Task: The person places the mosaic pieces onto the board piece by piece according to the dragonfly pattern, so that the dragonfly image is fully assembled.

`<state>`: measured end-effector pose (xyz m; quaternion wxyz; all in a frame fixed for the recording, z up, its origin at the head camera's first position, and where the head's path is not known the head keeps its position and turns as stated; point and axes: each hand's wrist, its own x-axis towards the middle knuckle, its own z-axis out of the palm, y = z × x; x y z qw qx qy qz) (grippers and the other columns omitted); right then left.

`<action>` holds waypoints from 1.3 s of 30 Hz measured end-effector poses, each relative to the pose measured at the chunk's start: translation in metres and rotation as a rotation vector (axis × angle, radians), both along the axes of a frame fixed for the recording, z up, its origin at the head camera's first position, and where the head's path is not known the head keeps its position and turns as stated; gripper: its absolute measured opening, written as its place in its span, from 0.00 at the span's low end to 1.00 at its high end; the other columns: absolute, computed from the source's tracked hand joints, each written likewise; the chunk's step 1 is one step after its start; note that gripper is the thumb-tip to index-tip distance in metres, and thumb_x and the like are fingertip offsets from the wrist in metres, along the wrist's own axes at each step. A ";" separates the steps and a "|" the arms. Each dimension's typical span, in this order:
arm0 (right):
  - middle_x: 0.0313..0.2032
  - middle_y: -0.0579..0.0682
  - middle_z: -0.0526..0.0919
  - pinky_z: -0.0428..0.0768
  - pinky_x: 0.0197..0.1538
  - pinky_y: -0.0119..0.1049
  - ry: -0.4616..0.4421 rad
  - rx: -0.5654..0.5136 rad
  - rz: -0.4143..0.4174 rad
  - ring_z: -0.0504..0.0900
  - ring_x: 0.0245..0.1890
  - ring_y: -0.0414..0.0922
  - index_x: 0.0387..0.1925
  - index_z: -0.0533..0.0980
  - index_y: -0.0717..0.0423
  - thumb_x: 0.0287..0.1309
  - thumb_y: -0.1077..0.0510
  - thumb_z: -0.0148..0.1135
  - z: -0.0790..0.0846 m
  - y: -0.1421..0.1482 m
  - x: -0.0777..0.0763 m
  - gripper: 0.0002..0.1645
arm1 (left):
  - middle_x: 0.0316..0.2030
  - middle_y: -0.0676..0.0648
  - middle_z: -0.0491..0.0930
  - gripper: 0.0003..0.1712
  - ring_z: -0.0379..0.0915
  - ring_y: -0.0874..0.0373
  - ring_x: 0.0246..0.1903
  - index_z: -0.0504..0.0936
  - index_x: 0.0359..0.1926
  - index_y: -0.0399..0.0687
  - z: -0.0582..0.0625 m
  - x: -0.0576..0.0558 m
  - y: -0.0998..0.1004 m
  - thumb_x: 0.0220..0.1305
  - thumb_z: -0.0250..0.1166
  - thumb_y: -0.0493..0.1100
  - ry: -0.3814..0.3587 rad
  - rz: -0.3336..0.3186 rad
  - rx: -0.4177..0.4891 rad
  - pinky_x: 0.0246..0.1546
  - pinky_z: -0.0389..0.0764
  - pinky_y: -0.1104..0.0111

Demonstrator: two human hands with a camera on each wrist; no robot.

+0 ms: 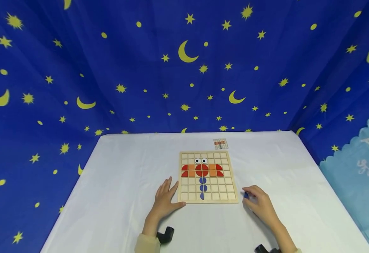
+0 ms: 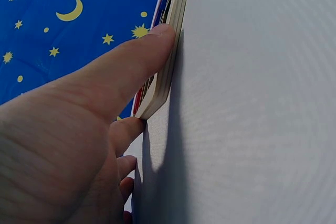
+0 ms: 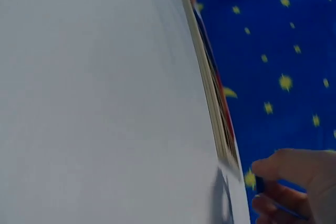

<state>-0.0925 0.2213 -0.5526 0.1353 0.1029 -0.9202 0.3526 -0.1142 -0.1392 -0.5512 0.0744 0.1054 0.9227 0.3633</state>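
Observation:
A square wooden grid board (image 1: 186,189) lies on the table. On it, red pieces form a circle (image 1: 202,170), with orange tiles (image 1: 191,171) and red end pieces (image 1: 220,170) on both sides. Two eye pieces (image 1: 201,161) sit above, and a column of blue rounded pieces (image 1: 203,188) runs below. My left hand (image 1: 164,200) is spread at the board's near left corner, its thumb resting on the edge (image 2: 170,56). Right of the board, my right hand (image 1: 261,205) pinches a small blue piece (image 1: 246,195) between thumb and fingers; its shape is mostly hidden.
A small pattern card (image 1: 220,144) lies behind the board, printed with a similar figure. White cloth (image 1: 124,175) covers the table. Blue star-and-moon curtains (image 1: 159,77) stand around its back and sides. Both wrists carry black devices (image 1: 166,234).

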 end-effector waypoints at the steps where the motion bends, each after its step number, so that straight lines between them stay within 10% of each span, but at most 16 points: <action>1: 0.38 0.46 0.83 0.82 0.42 0.30 0.019 -0.012 0.018 0.81 0.37 0.40 0.43 0.80 0.59 0.39 0.70 0.73 0.002 -0.007 -0.003 0.23 | 0.74 0.35 0.47 0.52 0.38 0.36 0.73 0.62 0.69 0.41 0.000 -0.001 0.000 0.48 0.72 0.58 -0.001 -0.002 -0.001 0.71 0.40 0.42; 13: 0.38 0.49 0.82 0.79 0.37 0.27 0.010 -0.076 0.335 0.77 0.33 0.38 0.42 0.80 0.60 0.44 0.68 0.69 0.003 -0.079 -0.026 0.18 | 0.74 0.36 0.47 0.52 0.38 0.38 0.74 0.62 0.70 0.42 -0.001 -0.006 0.001 0.48 0.71 0.58 -0.015 -0.004 -0.023 0.72 0.41 0.43; 39: 0.34 0.44 0.82 0.77 0.36 0.26 -0.008 -0.076 0.333 0.74 0.33 0.33 0.40 0.82 0.55 0.47 0.67 0.68 -0.008 -0.101 -0.027 0.15 | 0.74 0.36 0.46 0.52 0.37 0.38 0.74 0.61 0.70 0.41 0.003 -0.003 0.001 0.49 0.72 0.57 -0.042 0.005 -0.022 0.72 0.40 0.44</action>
